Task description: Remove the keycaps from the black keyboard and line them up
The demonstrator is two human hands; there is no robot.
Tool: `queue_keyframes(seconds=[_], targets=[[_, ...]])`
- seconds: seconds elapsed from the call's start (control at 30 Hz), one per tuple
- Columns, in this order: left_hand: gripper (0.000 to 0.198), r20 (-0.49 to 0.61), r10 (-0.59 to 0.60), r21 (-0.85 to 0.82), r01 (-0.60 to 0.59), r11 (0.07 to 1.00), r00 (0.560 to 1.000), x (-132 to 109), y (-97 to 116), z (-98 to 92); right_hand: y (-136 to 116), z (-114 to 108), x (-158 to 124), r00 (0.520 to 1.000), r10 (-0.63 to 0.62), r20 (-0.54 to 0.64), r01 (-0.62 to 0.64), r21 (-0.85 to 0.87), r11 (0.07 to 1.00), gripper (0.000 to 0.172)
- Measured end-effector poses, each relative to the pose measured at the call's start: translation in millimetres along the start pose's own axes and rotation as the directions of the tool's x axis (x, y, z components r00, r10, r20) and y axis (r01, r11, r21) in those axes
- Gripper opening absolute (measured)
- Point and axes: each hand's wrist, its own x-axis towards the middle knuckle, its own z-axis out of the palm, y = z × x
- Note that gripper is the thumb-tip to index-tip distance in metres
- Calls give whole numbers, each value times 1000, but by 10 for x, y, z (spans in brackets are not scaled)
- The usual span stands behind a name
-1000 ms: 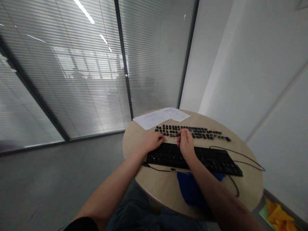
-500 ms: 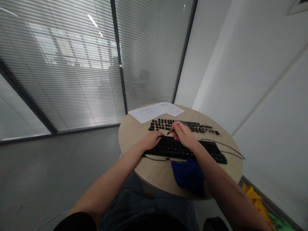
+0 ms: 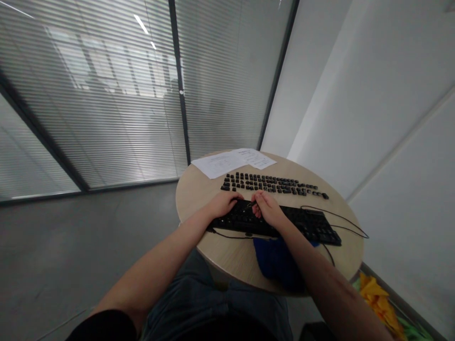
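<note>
A black keyboard (image 3: 302,225) lies across a round wooden table (image 3: 199,189). Behind it, several loose black keycaps (image 3: 270,183) are laid out in rows. My left hand (image 3: 222,203) rests on the keyboard's left end, fingers curled over its far edge. My right hand (image 3: 266,208) is closed in a pinch over the keyboard's left-middle part, holding a thin dark tool (image 3: 251,204) whose tip points at the keys.
Two white paper sheets (image 3: 231,162) lie at the table's far edge. A blue cloth (image 3: 273,260) hangs over the near edge under my right forearm. The keyboard's black cable (image 3: 341,222) loops right. Glass walls with blinds stand behind; yellow material (image 3: 377,293) lies on the floor right.
My right hand has come back from the keycap rows and down onto the keyboard with the thin tool. The left hand has stayed at the keyboard's left end. The view shifted slightly.
</note>
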Motion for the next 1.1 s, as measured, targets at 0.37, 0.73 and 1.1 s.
queue_keyframes(seconds=[0.37, 0.73, 1.1], targets=[[32, 17, 19, -16, -18, 1000, 1000, 30, 89, -96, -45, 74, 16, 999, 40, 10, -40, 30, 999, 37], [27, 9, 40, -63, -40, 997, 999, -3, 60, -100, -13, 78, 9, 997, 79, -7, -78, 76, 994, 46], [18, 13, 35, -50, -34, 998, 999, -14, 77, -56, 27, 163, -42, 993, 75, 96, -80, 49, 996, 44]])
